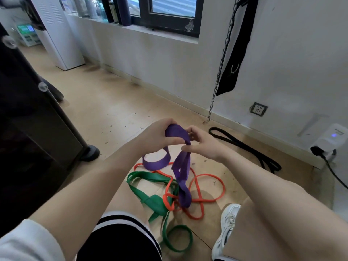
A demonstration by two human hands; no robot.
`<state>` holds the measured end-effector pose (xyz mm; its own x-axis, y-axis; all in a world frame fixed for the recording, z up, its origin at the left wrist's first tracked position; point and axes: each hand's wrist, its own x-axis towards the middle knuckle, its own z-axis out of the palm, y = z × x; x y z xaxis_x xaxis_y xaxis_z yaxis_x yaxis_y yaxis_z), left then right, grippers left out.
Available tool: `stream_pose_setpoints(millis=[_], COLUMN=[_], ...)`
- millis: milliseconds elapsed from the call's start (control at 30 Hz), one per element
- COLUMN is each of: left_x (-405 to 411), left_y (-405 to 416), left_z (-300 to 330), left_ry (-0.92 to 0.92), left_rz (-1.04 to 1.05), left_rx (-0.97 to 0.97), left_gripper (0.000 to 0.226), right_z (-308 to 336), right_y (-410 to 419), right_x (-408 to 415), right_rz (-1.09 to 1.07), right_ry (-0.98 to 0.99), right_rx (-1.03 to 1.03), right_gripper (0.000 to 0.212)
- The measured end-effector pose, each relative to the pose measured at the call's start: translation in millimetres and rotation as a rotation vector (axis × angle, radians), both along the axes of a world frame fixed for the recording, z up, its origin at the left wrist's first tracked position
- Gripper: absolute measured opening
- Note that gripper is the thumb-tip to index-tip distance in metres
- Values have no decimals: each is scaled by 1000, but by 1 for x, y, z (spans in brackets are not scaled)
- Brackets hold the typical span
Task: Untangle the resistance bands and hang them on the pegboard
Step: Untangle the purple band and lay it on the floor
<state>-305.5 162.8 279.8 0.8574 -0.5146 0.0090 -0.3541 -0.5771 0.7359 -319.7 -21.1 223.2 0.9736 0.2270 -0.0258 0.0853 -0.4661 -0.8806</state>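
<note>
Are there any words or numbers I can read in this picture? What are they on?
None can be read.
White device plugged in at the wall: a small grey mark near its top, too blurred to read.
Green and white box far off on the floor: print too small to read.
Window sticker: a drawing, no letters.
Purple band, green band, orange band: no print shows.

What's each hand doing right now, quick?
Left hand: fingers curled round the purple band, holding it up.
Right hand: fingers pinching the same purple band.
</note>
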Motion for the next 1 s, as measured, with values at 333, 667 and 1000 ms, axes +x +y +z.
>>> stream_pose_setpoints(millis=[333,667,1000], left_x=[2,18,35], left_y=[23,41,-29], left_z=[12,-11,85], left_ry=[29,186,-86], left_rz=[197,66,-184], left_rx=[-588,-61,-343], left_gripper=[17,16,29], right_z=[-10,111,165], right_y=[-17,-11,-7], right_x=[-8,3,12], right_rz=[-134,-271,-118], right_ry=[17,-368,-485], right_rx=[-105,88,-162], right_gripper=[40,27,24])
